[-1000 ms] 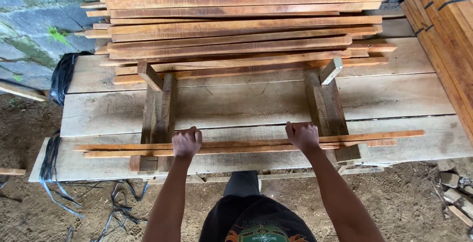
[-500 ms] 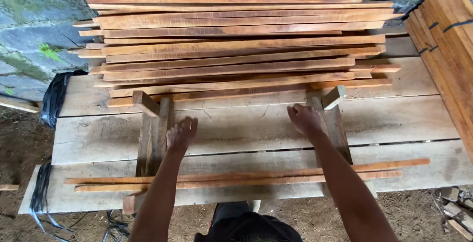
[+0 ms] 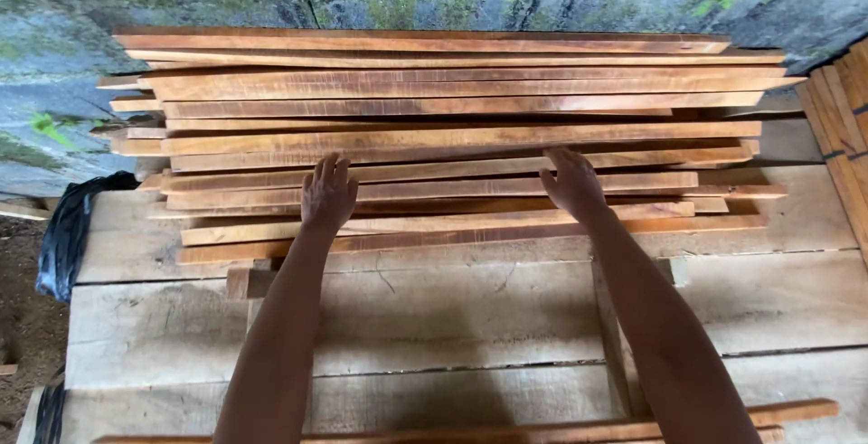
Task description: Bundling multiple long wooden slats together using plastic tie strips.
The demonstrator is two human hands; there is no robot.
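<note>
Both hands, left hand (image 3: 327, 194) and right hand (image 3: 572, 182), are resting flat with fingers released on the stack of long reddish-brown wooden slats (image 3: 452, 136) at the pale plank bench's (image 3: 452, 317) far edge, apparently selecting a slat, which calls for closing on one

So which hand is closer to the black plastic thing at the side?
Left. The left hand lies on the pile of wood strips, on the same side as the black plastic. The right hand lies further along the pile.
</note>
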